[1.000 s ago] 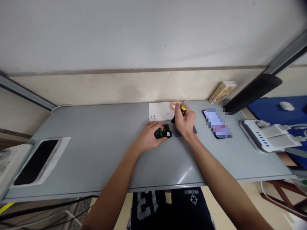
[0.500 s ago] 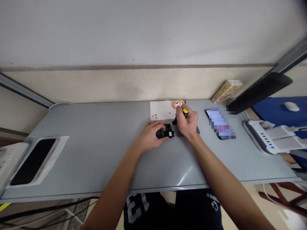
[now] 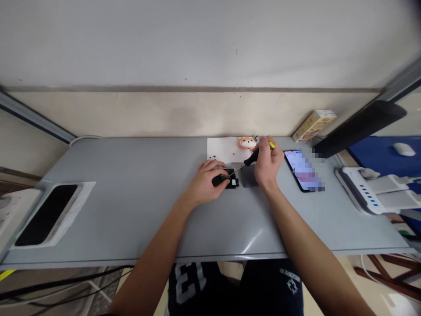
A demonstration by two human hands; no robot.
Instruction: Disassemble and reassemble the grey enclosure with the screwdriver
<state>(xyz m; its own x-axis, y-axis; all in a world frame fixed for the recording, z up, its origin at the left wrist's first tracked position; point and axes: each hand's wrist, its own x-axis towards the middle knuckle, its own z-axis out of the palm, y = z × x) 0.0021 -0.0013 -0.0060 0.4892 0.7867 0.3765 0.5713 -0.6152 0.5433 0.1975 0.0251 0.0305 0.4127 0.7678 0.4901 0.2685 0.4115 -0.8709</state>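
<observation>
On the grey desk, my left hand (image 3: 208,181) curls round a small black device (image 3: 233,182) that shows a bit of green circuit board and a white label. Its fingers cover the device's left part. My right hand (image 3: 268,162) is closed on a screwdriver (image 3: 251,159) with a black and yellow handle. The tool leans low to the left, its metal shaft reaching down to the device near my left fingertips; the exact contact point is too small to see. A dark grey flat piece (image 3: 249,176) lies between the device and my right wrist.
White paper (image 3: 220,148) with several tiny dark bits lies behind my hands, an orange animal-face item (image 3: 246,142) on it. At right are a lit phone (image 3: 301,171), a box (image 3: 314,126) and a power strip (image 3: 365,193). A black phone (image 3: 48,215) lies at far left.
My right hand has moved right and tipped the screwdriver from steep to a flatter slant, so more of its shaft shows. My left hand stays around the black device.
</observation>
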